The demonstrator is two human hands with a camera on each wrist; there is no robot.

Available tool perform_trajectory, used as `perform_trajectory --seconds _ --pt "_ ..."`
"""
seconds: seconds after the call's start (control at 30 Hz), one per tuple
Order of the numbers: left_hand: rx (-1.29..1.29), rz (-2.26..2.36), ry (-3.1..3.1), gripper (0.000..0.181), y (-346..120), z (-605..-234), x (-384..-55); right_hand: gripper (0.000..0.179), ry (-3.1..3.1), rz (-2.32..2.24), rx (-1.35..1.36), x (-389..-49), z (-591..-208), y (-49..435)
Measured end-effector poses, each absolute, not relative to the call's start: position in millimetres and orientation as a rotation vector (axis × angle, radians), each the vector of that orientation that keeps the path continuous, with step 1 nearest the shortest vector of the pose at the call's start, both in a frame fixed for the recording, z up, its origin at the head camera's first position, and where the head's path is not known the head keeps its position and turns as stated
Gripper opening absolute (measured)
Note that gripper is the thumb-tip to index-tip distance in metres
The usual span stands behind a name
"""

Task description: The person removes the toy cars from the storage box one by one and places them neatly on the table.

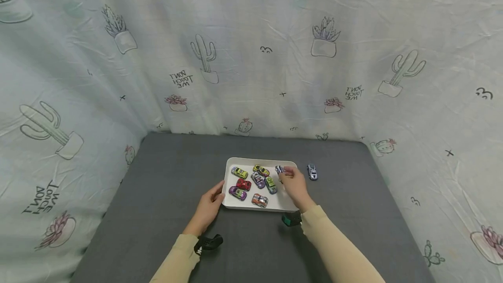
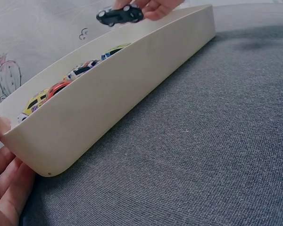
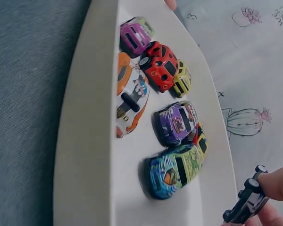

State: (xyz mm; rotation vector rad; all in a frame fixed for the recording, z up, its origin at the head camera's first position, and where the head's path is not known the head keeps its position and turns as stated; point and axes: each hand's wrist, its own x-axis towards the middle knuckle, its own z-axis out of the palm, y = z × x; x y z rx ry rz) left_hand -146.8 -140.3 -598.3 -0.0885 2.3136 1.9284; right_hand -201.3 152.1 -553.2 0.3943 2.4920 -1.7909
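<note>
My left hand (image 1: pixel 209 206) holds the left end of a white tray (image 1: pixel 280 202), its thumb at the rim and its fingers against the outer wall. Above the tray's right part, my right hand (image 1: pixel 294 184) pinches a small toy car (image 3: pixel 247 205), white and dark, whose black underside (image 2: pixel 120 15) faces the left wrist view. Several toy cars lie in the tray: a red one (image 3: pixel 161 66), a purple-and-green one (image 1: pixel 237 193), an orange-and-white one (image 1: pixel 260 200), a green-and-blue one (image 3: pixel 174 172), a purple-and-white one (image 1: pixel 258 180) and yellow ones, including one (image 1: pixel 239 172) at the back left.
A white-and-blue toy car (image 1: pixel 312 172) lies on the grey tabletop (image 1: pixel 157 213), right of the tray. Behind and on both sides hangs a pale curtain (image 1: pixel 251 77) printed with cacti. Black bands with cameras (image 1: pixel 210 242) sit at both wrists.
</note>
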Motion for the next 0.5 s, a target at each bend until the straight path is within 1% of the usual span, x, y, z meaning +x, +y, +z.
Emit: perform_trajectory --seconds 0.2,0.33,0.5 --pt "-0.087 1.921 2.317 0.048 -140 -599 -146 0.035 2.588 -1.784 0.315 -193 -547 163" --pt "-0.087 1.918 2.324 0.048 -139 -599 -146 0.036 2.662 -1.756 0.282 -189 -543 173" --pt "-0.090 1.911 2.325 0.048 -140 -598 -146 0.036 2.669 -1.764 0.301 -188 -543 190"
